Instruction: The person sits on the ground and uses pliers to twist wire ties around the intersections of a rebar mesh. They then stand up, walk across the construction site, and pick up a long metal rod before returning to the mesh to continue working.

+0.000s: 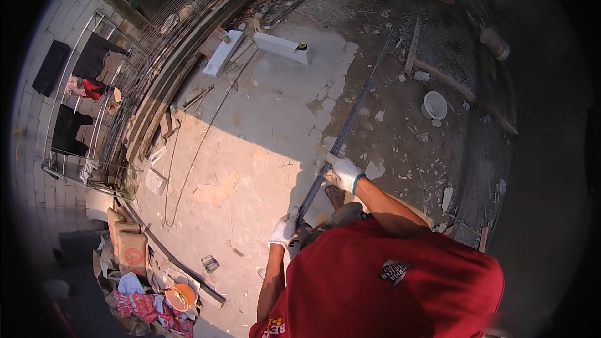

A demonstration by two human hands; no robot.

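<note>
A long, thin, dark grey metal bar runs from near my body up toward the far right of the yard. It could be several rods lying side by side; I cannot tell. My left hand, in a white work glove, is closed around its near end. Farther along, my right hand grips the same bar, also gloved in white, with a teal band at the wrist. My foot in a sandal shows below the bar on the concrete floor.
White blocks lie ahead, one bearing a tape measure. Timber and steel rods are piled along the left. Paper sacks and an orange bucket sit at lower left. A white basin stands among rubble at right.
</note>
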